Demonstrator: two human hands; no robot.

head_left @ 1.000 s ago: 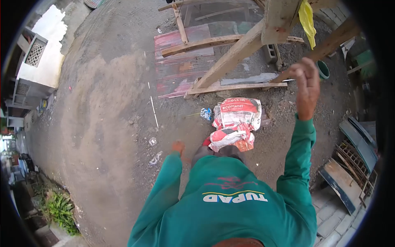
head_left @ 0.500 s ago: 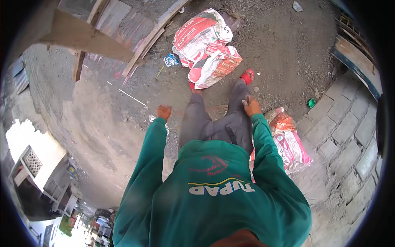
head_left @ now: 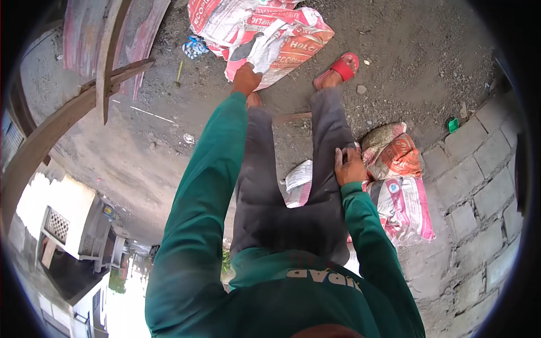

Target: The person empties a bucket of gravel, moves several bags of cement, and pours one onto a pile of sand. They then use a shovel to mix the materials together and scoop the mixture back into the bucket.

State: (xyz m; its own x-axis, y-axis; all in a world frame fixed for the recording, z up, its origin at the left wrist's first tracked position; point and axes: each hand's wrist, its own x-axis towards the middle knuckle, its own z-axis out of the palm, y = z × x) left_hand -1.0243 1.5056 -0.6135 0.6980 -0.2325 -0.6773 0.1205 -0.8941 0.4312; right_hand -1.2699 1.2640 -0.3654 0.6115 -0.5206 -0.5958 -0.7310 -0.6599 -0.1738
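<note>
In front of my feet lies a filled red-and-white cement sack (head_left: 293, 48), its printed side facing up. My left hand (head_left: 246, 80) reaches down to its near left corner, with the fingers curled on the sack material. My right hand (head_left: 350, 168) rests on my right trouser leg (head_left: 328, 146) around the knee, fingers apart and holding nothing. Beside that leg, on the right, a second group of sacks (head_left: 394, 152) sits on the ground. Part of a white-and-pink sack (head_left: 298, 183) shows between my legs. A red slipper (head_left: 345, 67) is on my right foot.
Wooden beams (head_left: 107, 62) and rusty metal sheets (head_left: 81, 39) stand at upper left. A concrete block wall (head_left: 462, 174) runs along the right. A small green plastic piece (head_left: 453, 125) and a blue-and-white wad (head_left: 194, 48) lie on the gravelly ground.
My body has bent forward. My left hand has gone from hanging free at my side to the sack's corner. My right hand has moved down my leg and its fingers have spread.
</note>
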